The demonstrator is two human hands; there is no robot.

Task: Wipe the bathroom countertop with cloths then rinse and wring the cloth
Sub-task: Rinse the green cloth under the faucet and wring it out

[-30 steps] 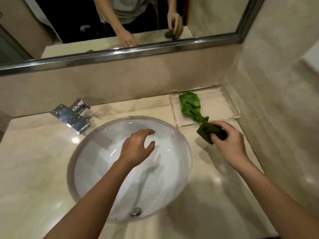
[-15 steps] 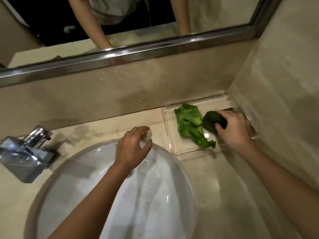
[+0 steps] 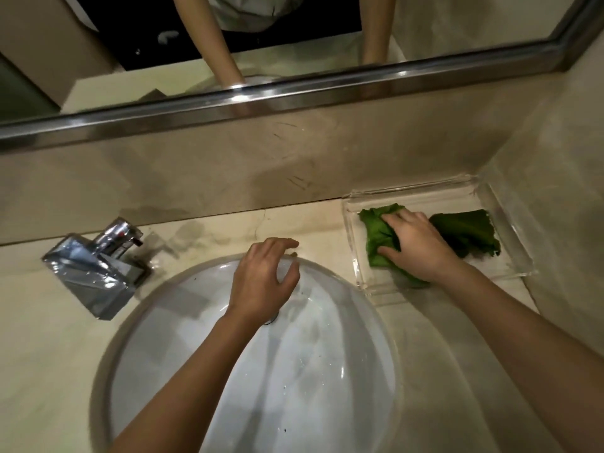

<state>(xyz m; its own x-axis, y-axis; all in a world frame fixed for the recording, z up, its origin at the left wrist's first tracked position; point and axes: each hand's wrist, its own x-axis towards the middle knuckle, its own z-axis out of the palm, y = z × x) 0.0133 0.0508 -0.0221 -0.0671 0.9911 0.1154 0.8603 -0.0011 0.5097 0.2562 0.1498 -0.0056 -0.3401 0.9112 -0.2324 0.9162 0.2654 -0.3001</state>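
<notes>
Head view: looking straight down at the basin corner, both hands in shot.
Right fingers (image 3: 392, 219): curled down into the light green cloth (image 3: 376, 238), with the thumb hooked in at its near edge. It's a bunching grip, not a flat press.
Right hand (image 3: 415, 246): sits over the left half of the clear tray (image 3: 434, 201), wrist crossing the tray's front rim.
Left fingers (image 3: 284, 243): loosely spread, a bit bent, holding nothing. The tips are by the back rim of the sink (image 3: 310, 371); can't tell if they touch anything.
Left hand (image 3: 261, 279): hangs over the basin, free.
Step in hand: my read is grabbing the light cloth out of the tray to start wiping.
Doing it well: I'd gather the whole wad before lifting, because a tail of it pokes out under the wrist toward the tray's front. Lift it up and over the wall instead of dragging it sideways, since that tray looks light enough to skate. The idle left hand could pin the tray if it does.
Cloth look: bright leafy green, crumpled into soft folds, limp. Wet or dry, can't tell.
Cloth spot: inside the tray, left side, under the palm.
Other cloth: a dark green cloth (image 3: 467, 233) lies flatter in the tray's right half, just beside the hand. Leave it be.
Further out: chrome faucet (image 3: 94, 266) on the far left, pale marble countertop (image 3: 42, 354) all round, mirror (image 3: 294, 34) above.
</notes>
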